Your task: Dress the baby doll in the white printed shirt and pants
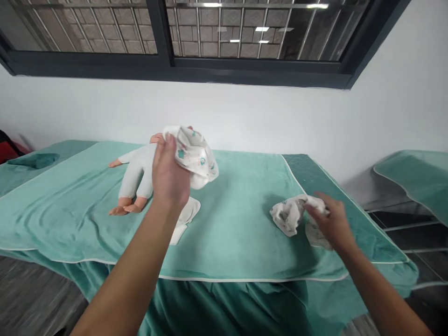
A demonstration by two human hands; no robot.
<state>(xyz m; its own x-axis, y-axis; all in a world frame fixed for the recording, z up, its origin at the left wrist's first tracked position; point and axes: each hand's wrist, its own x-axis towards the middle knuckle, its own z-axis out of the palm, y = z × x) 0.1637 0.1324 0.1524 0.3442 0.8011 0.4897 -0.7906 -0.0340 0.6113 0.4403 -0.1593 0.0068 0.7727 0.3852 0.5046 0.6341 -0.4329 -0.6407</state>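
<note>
Left forearm (pixel 129 261) and right forearm (pixel 383 284): nearest of all, slanting in from the lower corners, wrists well apart.
Left hand (pixel 170 175): raised, fingers clamped on the near edge of a printed white cloth (pixel 196 158).
Lie of that cloth: off to the right of the fingers, long axis sloping from upper left to lower right, held above the bed.
Right hand (pixel 332 221): low over the bed, fingers pinched together on one end of a crumpled white cloth (pixel 289 214).
Lie of that one: leftward from the fingertips, long axis roughly sideways, loose end towards the left hand.
Pale fabric (pixel 317 235): just below the right fingers; separate or part of the crumpled piece, impossible to tell.
Baby doll (pixel 136 170): on the teal velvet cover (pixel 241 224), left of the left hand and nearer to it; head hidden.
White garment (pixel 187 214): on the cover, partly behind the left forearm.
</note>
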